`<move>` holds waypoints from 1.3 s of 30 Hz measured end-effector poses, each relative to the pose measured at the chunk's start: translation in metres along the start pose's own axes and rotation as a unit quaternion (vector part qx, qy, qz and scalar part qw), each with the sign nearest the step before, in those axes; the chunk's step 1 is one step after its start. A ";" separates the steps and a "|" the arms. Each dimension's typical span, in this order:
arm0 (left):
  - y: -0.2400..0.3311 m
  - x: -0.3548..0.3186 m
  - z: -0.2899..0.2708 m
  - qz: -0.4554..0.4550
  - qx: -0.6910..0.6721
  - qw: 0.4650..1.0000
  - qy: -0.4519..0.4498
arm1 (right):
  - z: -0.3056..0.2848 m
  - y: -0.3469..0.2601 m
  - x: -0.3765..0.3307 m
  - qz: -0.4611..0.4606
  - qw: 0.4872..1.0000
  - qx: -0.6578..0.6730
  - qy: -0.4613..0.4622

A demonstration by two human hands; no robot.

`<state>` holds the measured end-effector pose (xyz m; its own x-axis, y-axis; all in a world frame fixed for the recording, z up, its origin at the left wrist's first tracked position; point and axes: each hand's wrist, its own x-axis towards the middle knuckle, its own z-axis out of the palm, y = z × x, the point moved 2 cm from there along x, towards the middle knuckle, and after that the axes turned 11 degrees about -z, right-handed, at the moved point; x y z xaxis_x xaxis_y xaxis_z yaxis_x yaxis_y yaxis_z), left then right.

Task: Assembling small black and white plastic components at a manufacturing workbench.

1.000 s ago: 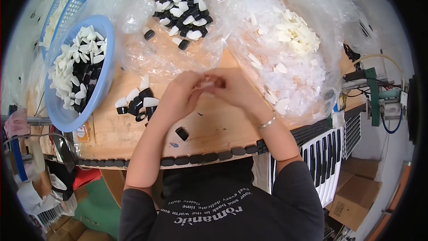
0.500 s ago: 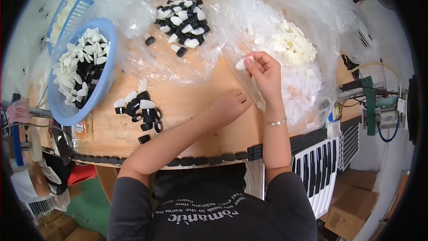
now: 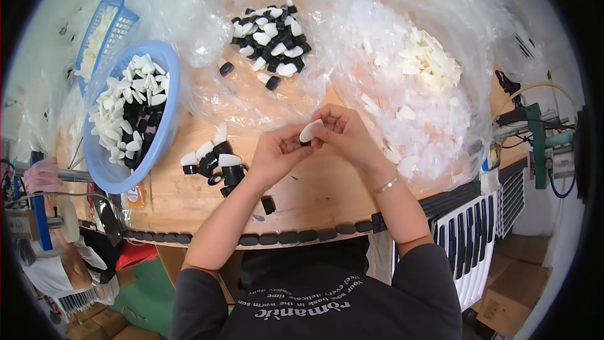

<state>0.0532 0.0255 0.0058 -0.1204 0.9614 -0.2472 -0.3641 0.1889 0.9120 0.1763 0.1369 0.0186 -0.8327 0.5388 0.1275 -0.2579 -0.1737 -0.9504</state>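
Over the middle of the table my two hands meet. My right hand (image 3: 341, 131) pinches a white teardrop-shaped piece (image 3: 312, 130) between thumb and fingers. My left hand (image 3: 281, 154) has its fingers closed at the lower end of that piece, where a small dark part shows; most of it is hidden by the fingers. To the left of my left hand lies a small group of black ring-shaped caps (image 3: 215, 176), several with white tips like the held one. A single black cap (image 3: 268, 205) rests nearer the table's edge.
A blue basin (image 3: 171, 127) of white and black pieces stands left, a blue basket (image 3: 128, 22) behind it. Finished-looking black-and-white pieces (image 3: 270, 39) lie heaped on clear plastic (image 3: 207, 79). Cream pieces (image 3: 434, 63) lie on plastic at right. A green-framed device (image 3: 536, 145) stands far right.
My right hand has brought the white piece left and down toward me. My left hand has risen to meet it, fingers closing at its lower end. The view has shifted slightly.
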 end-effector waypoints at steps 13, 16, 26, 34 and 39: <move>0.012 -0.013 -0.008 0.200 0.255 0.936 0.137 | 0.016 -0.019 -0.003 -0.269 0.899 -0.344 -0.021; 0.012 -0.014 -0.009 0.227 0.269 0.927 0.133 | 0.018 -0.018 -0.002 -0.283 0.891 -0.354 -0.014; 0.004 -0.006 -0.005 0.203 -0.022 0.971 0.122 | 0.011 0.004 -0.003 -0.109 0.989 -0.085 0.045; 0.006 -0.008 -0.005 0.214 0.070 0.962 0.152 | 0.021 0.000 -0.005 -0.103 0.983 -0.142 0.048; -0.003 -0.004 -0.008 0.195 0.073 0.966 0.152 | 0.028 0.000 -0.007 -0.165 0.980 -0.096 0.051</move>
<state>0.0472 0.0194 0.0015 -0.4953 0.8666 0.0601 -0.1054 -0.1286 0.9861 0.1687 0.1100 0.0251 -0.6640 0.6207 0.4170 -0.3996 0.1768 -0.8995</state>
